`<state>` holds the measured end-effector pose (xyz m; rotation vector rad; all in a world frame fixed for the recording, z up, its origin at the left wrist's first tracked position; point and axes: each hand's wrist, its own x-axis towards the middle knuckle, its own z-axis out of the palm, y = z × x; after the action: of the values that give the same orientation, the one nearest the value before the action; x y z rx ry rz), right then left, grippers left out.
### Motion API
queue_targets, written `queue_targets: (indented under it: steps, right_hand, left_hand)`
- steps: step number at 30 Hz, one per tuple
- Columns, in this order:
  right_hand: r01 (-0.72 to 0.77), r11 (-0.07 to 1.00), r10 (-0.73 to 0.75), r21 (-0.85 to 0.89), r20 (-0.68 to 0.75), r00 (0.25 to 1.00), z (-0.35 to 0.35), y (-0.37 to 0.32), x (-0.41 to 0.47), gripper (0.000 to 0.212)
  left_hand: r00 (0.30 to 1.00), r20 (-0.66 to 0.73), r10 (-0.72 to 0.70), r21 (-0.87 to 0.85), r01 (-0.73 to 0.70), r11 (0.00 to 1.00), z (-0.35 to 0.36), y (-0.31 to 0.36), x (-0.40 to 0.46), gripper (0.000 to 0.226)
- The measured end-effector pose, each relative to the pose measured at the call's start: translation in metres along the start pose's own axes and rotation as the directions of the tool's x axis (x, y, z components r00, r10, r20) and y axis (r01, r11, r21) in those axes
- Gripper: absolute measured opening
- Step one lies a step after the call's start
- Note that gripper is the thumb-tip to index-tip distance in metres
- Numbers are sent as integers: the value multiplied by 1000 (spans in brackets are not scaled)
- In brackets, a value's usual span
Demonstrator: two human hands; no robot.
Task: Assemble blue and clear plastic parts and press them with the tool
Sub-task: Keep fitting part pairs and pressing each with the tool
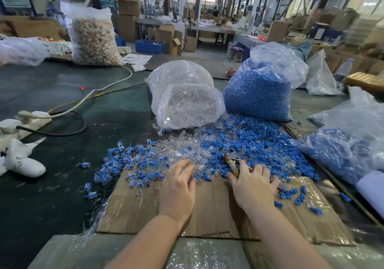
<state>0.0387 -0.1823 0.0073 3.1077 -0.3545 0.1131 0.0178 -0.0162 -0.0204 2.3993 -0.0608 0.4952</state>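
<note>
The right hand (254, 183) has its fingers curled over the handles of a worn metal plier-like pressing tool (233, 160), whose bright steel head pokes out just beyond the knuckles, toward the bags. Whether the tool's head has a part in it cannot be told; it looks bare. Just beside it, the left hand (177, 187) hovers with fingers loosely spread, its fingertips (188, 165) touching the near edge of a heap of small clear plastic shells (182, 146); it seems to hold nothing.

Beyond and to the right of the tool lies the spread of small blue plastic inserts (255, 142). Left of the left hand lie pieces with blue and clear together (122, 162), probably already assembled. Both hands work over a flattened brown cardboard sheet (207, 210).

The step looks like picking a clear shell. To do it well, pinch one shell only, then seat a blue insert squarely before offering the pair to the tool's head, so the squeeze does not crack or skew it.

Farther off stand a transparent bag of clear parts (185, 94) and a bag of blue parts (259, 90).
</note>
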Motion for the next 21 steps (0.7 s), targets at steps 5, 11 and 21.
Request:
queue_targets:
  steps: [5,11,21]
  right_hand:
    - [159,987,-160,-18,-145,976,-2,-15,-6,48]
    - [380,921,-362,83,-173,916,13,-34,-8,43]
    - [353,872,-248,341,-313,917,26,-39,-15,19]
  left_hand:
    - [992,115,49,137,-65,988,9,-4,2,50]
    - [977,194,88,202,-128,971,13,-10,4,52]
    - [986,134,97,77,-108,991,9,-10,0,50]
